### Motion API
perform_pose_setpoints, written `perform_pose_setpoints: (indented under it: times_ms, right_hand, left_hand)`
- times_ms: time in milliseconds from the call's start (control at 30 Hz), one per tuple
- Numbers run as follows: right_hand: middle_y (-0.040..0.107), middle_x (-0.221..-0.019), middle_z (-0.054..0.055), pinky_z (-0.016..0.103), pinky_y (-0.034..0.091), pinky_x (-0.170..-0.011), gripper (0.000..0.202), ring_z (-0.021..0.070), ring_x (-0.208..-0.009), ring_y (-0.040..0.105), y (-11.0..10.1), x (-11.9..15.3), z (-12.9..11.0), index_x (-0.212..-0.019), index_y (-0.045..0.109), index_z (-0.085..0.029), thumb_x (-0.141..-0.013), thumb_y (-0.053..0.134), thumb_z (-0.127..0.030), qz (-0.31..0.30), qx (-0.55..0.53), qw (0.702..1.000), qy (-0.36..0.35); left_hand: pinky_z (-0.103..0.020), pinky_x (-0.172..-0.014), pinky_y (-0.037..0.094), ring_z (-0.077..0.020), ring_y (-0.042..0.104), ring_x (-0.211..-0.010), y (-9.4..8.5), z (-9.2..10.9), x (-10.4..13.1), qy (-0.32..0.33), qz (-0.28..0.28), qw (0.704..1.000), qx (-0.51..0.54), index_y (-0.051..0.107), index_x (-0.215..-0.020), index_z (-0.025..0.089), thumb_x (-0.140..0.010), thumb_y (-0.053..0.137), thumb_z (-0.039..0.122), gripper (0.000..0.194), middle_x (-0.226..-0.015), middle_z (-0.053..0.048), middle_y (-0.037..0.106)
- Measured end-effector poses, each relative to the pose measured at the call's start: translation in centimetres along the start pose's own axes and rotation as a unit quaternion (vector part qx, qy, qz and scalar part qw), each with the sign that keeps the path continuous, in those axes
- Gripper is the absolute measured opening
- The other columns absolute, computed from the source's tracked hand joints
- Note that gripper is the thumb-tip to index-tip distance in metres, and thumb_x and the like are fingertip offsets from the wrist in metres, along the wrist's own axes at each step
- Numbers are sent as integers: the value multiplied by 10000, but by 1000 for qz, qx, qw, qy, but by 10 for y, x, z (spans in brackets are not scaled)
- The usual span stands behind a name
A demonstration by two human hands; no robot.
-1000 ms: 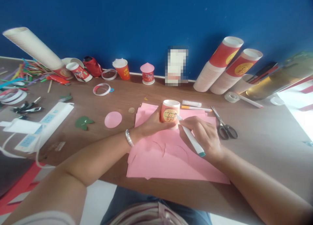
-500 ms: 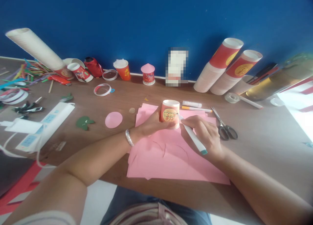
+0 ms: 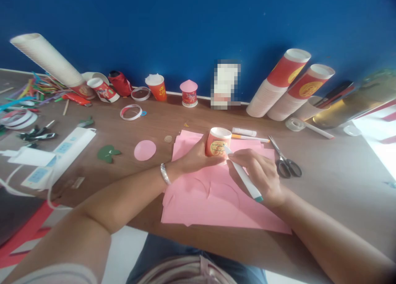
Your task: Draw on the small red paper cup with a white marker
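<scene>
A short red paper cup (image 3: pixel 214 143) with a yellow emblem stands over pink paper sheets (image 3: pixel 198 207), gripped from the left by my left hand (image 3: pixel 198 155). Green strokes show on its emblem. My right hand (image 3: pixel 262 172) is closed around a white marker (image 3: pixel 246 180) with a green end, its tip against the cup's front. The fingers behind the cup are hidden. Just beyond the cup lie a white capped stick (image 3: pixel 244 132) and an orange-and-white pen (image 3: pixel 252 138). To the right of the sheets rest scissors (image 3: pixel 286 162) with black handles.
A pink paper circle (image 3: pixel 145 150) and a green paper piece (image 3: pixel 108 153) lie left of the sheets. A small cup with a pink cone roof (image 3: pixel 189 95) stands by the wall. Stacked paper cups (image 3: pixel 269 92), a tape roll (image 3: pixel 295 124) and a power strip (image 3: pixel 62 156) are around.
The cup has shifted slightly right and turned a little in my left hand. The marker tip now sits nearer the emblem's middle, and more green shows there.
</scene>
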State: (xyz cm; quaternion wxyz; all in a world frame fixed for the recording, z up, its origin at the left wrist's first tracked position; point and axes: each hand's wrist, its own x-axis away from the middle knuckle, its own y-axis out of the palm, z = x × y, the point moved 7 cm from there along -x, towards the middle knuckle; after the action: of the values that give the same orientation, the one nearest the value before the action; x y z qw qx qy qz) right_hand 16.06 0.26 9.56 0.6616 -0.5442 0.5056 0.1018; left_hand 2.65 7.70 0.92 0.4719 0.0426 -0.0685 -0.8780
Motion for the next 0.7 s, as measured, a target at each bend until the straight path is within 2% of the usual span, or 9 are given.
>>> perform_pose_setpoints:
  times_ms: [233,433,700]
  right_hand:
    - [710,-911,48,281,598,-698,265,166,-787,702,-2,-2,0,-1143,613,-151,-907,662,-42,0,4,1000,8]
    - [717,-931,48,290,598,-685,307,174,-797,707,-1,-3,0,-1207,593,-178,-928,640,-60,-8,4,1000,10]
    - [689,-855,25,271,555,-619,247,155,-732,683,2,-4,-3,-1126,587,-174,-920,612,-40,-24,0,1000,11]
  left_hand:
    - [-332,-821,540,-220,659,-1031,4,4,-1,12,-12,1000,7,475,-1246,239,-786,867,316,609,-1143,-77,660]
    - [-351,-836,539,-241,667,-1060,5,2,0,15,-19,1000,14,465,-1266,242,-797,860,352,623,-1166,-89,663]
    - [-337,-831,527,-217,622,-1018,0,1,-1,8,5,1000,-14,481,-1267,227,-764,882,348,654,-1139,-75,610]
